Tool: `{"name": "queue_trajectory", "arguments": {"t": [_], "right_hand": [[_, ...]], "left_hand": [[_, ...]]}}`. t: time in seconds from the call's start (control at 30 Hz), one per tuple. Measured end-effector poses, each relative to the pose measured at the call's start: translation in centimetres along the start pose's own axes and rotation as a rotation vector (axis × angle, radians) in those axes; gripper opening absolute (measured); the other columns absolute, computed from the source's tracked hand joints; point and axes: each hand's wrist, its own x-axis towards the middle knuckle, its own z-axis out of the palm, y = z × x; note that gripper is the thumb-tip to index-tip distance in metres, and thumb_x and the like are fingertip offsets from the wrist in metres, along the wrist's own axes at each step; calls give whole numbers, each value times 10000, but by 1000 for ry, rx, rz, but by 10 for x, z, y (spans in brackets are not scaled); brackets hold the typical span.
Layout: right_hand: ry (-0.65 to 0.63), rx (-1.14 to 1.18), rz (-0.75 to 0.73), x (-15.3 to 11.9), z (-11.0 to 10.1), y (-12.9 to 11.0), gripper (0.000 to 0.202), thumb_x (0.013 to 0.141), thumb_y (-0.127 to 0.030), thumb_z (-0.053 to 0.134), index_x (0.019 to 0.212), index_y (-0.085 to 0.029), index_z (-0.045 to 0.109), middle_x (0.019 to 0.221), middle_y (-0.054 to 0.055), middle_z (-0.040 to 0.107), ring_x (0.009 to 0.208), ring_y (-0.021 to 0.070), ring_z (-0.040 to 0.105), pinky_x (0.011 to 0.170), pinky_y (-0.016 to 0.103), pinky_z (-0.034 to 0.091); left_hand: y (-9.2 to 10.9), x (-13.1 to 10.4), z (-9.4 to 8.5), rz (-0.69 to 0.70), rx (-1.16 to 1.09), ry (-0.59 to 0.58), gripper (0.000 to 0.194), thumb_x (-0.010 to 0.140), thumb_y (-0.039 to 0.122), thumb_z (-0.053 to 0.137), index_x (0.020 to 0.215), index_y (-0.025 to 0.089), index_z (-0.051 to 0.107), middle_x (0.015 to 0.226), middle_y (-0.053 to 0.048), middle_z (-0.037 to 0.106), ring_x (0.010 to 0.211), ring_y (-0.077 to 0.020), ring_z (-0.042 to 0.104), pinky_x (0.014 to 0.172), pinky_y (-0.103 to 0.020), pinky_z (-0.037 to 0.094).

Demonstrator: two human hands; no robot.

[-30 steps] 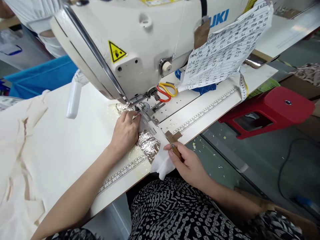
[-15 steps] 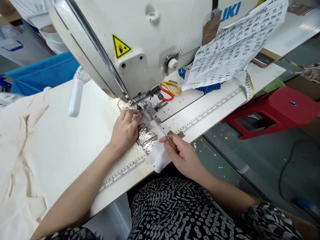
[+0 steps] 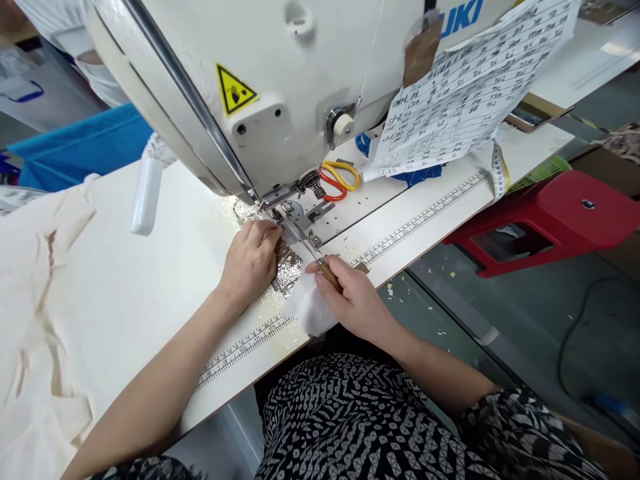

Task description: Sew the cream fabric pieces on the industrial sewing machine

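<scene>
My left hand (image 3: 250, 257) lies on the table beside the needle area, its bent fingertips pressing on fabric; exactly what they pinch is hidden. Wrapped in my right hand (image 3: 353, 297) is the wooden handle of a thin metal awl (image 3: 331, 275), whose shaft points up-left toward the presser foot. White fabric (image 3: 313, 308) runs under that hand and hangs at the table edge. Between the hands shows a shiny silver patch (image 3: 289, 268). The white sewing machine (image 3: 280, 73) stands over both hands.
Red-and-yellow-handled scissors (image 3: 340, 181) lie behind the needle. A written sheet (image 3: 460, 100) hangs at the machine's right. Cream fabric pieces (image 3: 47, 320) cover the table's left. A red stool (image 3: 550, 220) stands right, and printed rulers (image 3: 415, 223) run along the front edge.
My right hand has moved up and left with the awl, nearer the needle area. The white fabric has shifted left, covering more of the silver patch. My left hand has hardly moved.
</scene>
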Motion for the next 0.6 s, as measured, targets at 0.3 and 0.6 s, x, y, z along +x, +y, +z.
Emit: {"name": "queue_trajectory", "arguments": {"t": [0.3,0.6], "right_hand": [[9,-20,-25,8,1,2,200,1009,-297,436,1049,-190,601,718,-24,577,628,149,533,656,281,448],[15,-50,-65,19,6,8,199,1020,-312,441,1067,-197,597,803,6,656,727,168,617,708,298,489]], "left_hand": [[5,0,-8,120,-49,15,371,914,32,448,1224,191,577,1092,-112,664,948,-255,605,793,-415,573],[3,1,-6,25,35,-84,343,905,87,484,1202,126,652,1150,-173,656,1029,-305,611,830,-452,580]]}}
